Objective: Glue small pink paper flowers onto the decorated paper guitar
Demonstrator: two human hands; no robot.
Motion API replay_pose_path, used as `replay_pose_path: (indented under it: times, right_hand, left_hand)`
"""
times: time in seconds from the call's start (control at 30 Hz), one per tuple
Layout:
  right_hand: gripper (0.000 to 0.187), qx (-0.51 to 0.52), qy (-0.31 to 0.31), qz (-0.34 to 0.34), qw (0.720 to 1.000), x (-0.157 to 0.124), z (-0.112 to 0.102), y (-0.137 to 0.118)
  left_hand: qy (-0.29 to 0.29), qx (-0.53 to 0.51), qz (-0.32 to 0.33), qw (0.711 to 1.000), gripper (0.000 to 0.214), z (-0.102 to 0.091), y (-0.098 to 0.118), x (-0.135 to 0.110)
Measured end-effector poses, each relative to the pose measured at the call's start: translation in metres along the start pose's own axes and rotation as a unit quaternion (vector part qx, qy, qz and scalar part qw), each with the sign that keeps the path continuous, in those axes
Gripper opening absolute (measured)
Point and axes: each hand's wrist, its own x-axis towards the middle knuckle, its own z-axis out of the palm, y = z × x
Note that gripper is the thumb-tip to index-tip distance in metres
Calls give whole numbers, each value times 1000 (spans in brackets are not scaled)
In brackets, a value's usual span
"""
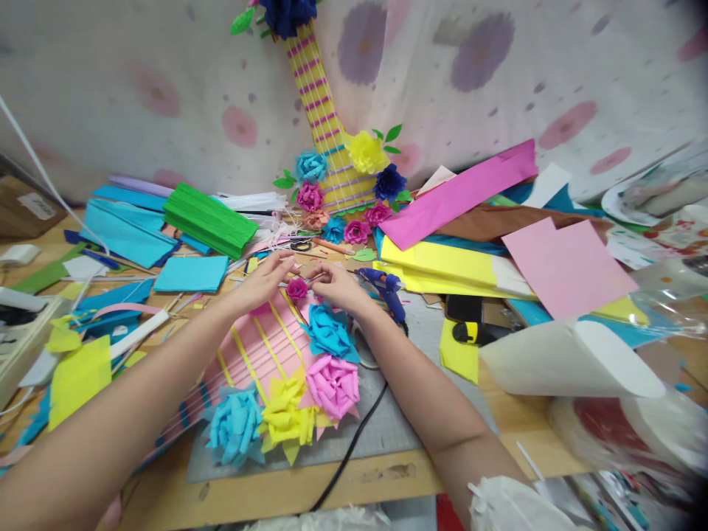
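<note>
At either side of a small magenta rose (297, 288) — left hand (266, 280) loosely spread, right hand (339, 287) narrowed, its hold unclear.

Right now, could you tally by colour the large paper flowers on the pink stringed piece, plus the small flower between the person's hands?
Large blue flowers: 2
Large yellow flower: 1
Large pink flower: 1
Small magenta flower: 1
Total: 5
</note>
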Motion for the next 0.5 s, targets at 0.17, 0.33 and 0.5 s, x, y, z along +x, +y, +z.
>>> replay_pose_path:
  times: [0.17,0.33,0.5]
  right_hand:
    - [13,4,8,1,1000,-1,0,-3]
    - [14,0,9,20,1000,-4,1,-7]
    - [14,-2,10,24,1000,-3,2,-5]
  left_hand:
    - [-3,-10,4,1000,69,-1,-4,1]
    - [-4,-25,1,1000,71,-2,-6,0]
    - [-6,-40,-29,999,61,-2,-1,-3]
